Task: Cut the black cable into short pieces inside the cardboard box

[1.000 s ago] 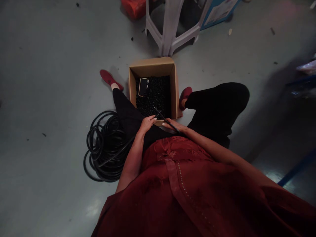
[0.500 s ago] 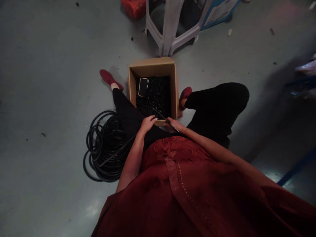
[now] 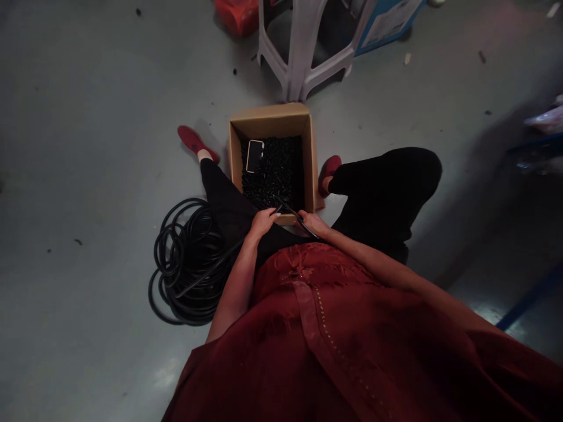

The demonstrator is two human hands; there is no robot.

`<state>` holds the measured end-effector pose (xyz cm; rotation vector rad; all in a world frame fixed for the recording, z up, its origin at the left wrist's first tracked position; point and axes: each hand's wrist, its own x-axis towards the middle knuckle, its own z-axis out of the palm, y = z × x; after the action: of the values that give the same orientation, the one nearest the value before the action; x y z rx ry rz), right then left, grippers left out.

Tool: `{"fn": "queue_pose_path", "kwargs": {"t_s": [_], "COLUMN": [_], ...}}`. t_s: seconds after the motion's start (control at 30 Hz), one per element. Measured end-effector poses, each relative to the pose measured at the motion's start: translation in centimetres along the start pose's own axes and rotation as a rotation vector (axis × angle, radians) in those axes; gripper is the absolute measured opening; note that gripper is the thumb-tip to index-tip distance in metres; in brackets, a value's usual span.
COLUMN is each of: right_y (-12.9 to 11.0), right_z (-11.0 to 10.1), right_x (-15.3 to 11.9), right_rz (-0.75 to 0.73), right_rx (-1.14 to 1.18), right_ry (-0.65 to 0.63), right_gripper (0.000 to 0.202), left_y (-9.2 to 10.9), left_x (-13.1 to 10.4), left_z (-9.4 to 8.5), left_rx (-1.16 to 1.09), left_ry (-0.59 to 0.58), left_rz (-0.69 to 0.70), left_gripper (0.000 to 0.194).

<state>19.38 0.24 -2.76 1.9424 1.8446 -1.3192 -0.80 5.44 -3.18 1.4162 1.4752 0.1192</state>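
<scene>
My left hand [image 3: 264,221] is closed around the end of a black hose [image 3: 213,271], near the front edge of a cardboard box [image 3: 314,161]. The hose runs back under the left forearm to a loose coil on the floor. My right hand [image 3: 313,223] grips a pair of dark scissors [image 3: 291,211], with slim blades pointing up and left over the box. The blades are close to the left fingertips; whether they touch the hose is too small to tell. Many short black pieces [image 3: 275,176] lie inside the box, with a phone [image 3: 254,156] on top of them.
The box stands on the grey floor between my red shoes [image 3: 193,140]. Beyond it are a pale plastic stool [image 3: 301,53], a red bag [image 3: 240,17] and a blue box [image 3: 389,26]. A blue metal bar [image 3: 528,299] is at the right.
The scissors appear slightly more open between the hands, and my right hand has shifted a little. My left hand stays almost in place with the hose.
</scene>
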Motion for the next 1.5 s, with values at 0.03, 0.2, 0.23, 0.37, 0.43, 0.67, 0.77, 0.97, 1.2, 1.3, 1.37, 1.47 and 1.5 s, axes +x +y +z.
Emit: {"fn": "queue_pose_path", "kwargs": {"t_s": [0.03, 0.2, 0.23, 0.37, 0.43, 0.67, 0.77, 0.97, 1.2, 1.3, 1.37, 1.47, 1.5], "right_y": [0.0, 0.4, 0.5, 0.7, 0.6, 0.0, -0.2, -0.5, 0.0, 0.1, 0.2, 0.3, 0.3], "right_z": [0.0, 0.0, 0.0, -0.2, -0.3, -0.8, -1.2, -1.2, -0.6, -0.4, -0.3, -0.1, -0.1], "right_x": [0.0, 0.6, 0.7, 0.9, 0.8, 0.2, 0.0, -0.1, 0.3, 0.4, 0.5, 0.5, 0.5], "right_rz": [0.006, 0.042, 0.053, 0.086, 0.093, 0.087, 0.053, -0.037, -0.108, -0.135, -0.146, -0.153, -0.155], "right_rx": [0.005, 0.052, 0.067, 0.139, 0.175, 0.255, 0.269, 0.273, 0.275, 0.283, 0.287, 0.288, 0.288], "right_ry": [0.004, 0.018, 0.024, 0.041, 0.039, -0.006, -0.046, -0.118, -0.160, -0.168, -0.172, -0.176, -0.177], "right_gripper": [0.029, 0.032, 0.033, 0.037, 0.037, 0.037, 0.035, 0.044, 0.050, 0.050, 0.051, 0.055, 0.056], "left_y": [-0.1, -0.4, -0.4, -0.6, -0.8, -1.8, -1.6, -0.8, -0.4, -0.3, -0.4, -0.6, -0.7], "left_x": [0.1, 0.4, 0.4, 0.4, 0.6, 1.3, 1.4, 1.0, 0.7, 0.6, 0.6, 0.7, 0.7], "left_z": [0.1, 0.2, 0.2, 0.1, 0.2, 0.5, 0.3, -0.5, -0.5, -0.3, -0.1, 0.0, 0.0], "left_rx": [0.031, 0.150, 0.161, 0.160, 0.138, -0.071, -0.210, -0.406, -0.458, -0.441, -0.422, -0.396, -0.388], "left_ry": [-0.007, -0.024, -0.025, -0.011, 0.011, 0.073, 0.068, 0.059, -0.001, -0.027, -0.043, -0.065, -0.072], "left_rz": [0.012, 0.042, 0.043, 0.035, 0.019, -0.093, -0.137, -0.166, -0.183, -0.178, -0.170, -0.151, -0.143], "left_gripper": [0.027, 0.032, 0.033, 0.038, 0.041, 0.047, 0.041, 0.039, 0.042, 0.043, 0.044, 0.046, 0.046]}}
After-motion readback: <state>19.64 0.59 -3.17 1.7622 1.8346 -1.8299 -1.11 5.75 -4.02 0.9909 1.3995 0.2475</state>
